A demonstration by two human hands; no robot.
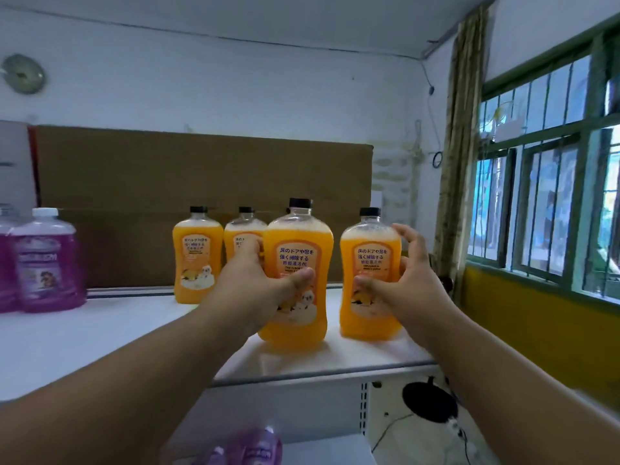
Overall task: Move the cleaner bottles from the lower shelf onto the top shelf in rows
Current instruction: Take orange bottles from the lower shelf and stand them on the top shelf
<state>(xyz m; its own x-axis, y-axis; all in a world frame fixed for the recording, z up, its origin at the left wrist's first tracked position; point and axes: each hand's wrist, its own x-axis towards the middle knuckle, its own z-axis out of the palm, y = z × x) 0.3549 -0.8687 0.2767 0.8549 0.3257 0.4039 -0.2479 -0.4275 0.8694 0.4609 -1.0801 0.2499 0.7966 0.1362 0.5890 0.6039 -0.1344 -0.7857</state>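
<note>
**Two orange bottles at the shelf front**

The left hand (258,280) grips an upright orange bottle (297,280), thumb across its label. Just right of it, the right hand (406,276) cups a second bottle (369,280), fingers spread, grip unclear. Both stand upright on the top shelf (100,330).

Head cam, wide-angle, faces fwd at top shelf (100,337), close, approx shelf height

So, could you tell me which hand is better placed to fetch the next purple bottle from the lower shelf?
Right hand: its fingers are spread, barely touching its orange black-capped bottle. The left hand grips another orange bottle.
</note>
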